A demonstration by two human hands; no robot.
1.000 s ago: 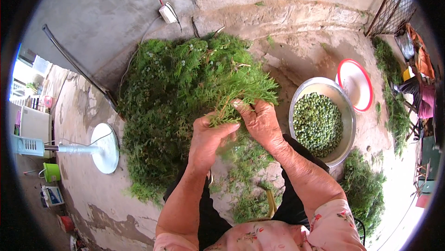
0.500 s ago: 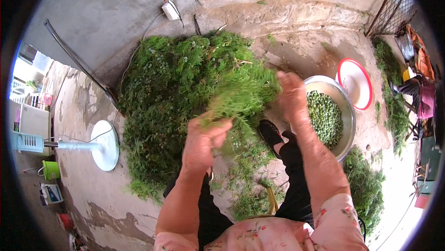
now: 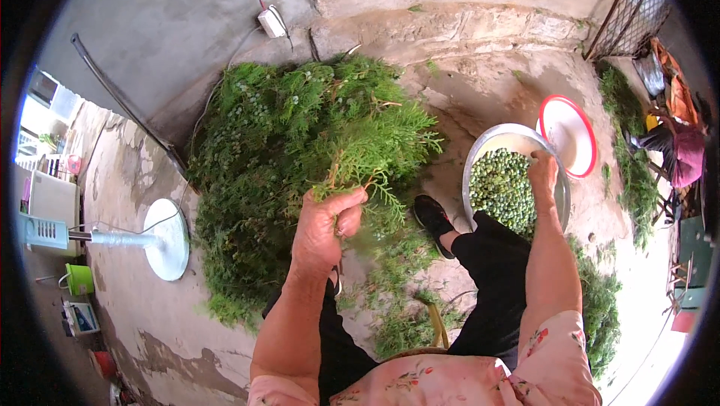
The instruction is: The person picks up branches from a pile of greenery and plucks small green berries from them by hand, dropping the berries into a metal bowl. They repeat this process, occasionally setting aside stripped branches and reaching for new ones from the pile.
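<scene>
My left hand [image 3: 321,230] is closed around the stems of a leafy evergreen sprig [image 3: 382,140], whose flat green fronds spread up and to the right. Behind it lies a big heap of cut evergreen branches [image 3: 262,151], dotted with small bluish-green cones. To the right stands a metal basin [image 3: 517,138], part filled with small round green cones [image 3: 499,188]. Over the basin's right side is my right hand [image 3: 543,177], its fingers curled in. Whether anything is inside those fingers cannot be made out.
A white bowl with a red rim [image 3: 586,136] leans behind the basin. Loose clippings [image 3: 405,323] lie between my feet, and more branches [image 3: 600,301] at the right. A white fan stand [image 3: 166,237] is at the left. Another person [image 3: 686,155] sits far right.
My right hand has gone from beside the sprig to the basin, moving right and slightly down. The left hand keeps its grip on the sprig, which now looks less blurred.
</scene>
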